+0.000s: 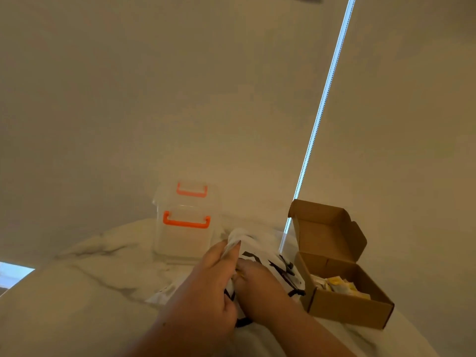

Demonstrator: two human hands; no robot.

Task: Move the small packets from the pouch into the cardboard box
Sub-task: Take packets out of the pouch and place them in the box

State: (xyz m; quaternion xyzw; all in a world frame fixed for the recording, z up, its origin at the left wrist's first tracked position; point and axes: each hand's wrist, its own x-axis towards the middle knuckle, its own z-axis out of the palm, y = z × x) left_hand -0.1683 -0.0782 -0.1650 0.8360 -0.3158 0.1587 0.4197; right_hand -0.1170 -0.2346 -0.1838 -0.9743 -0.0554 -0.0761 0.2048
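Between both hands [226, 282], the pouch [270, 261]

Clear orange-handled tub [186, 235] on marble table [77, 292]

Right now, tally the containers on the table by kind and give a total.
Clear plastic boxes with orange handles: 2, stacked
Cardboard box: 1, lid open
White pouch: 1, held by the left hand and right hand
Total: 4
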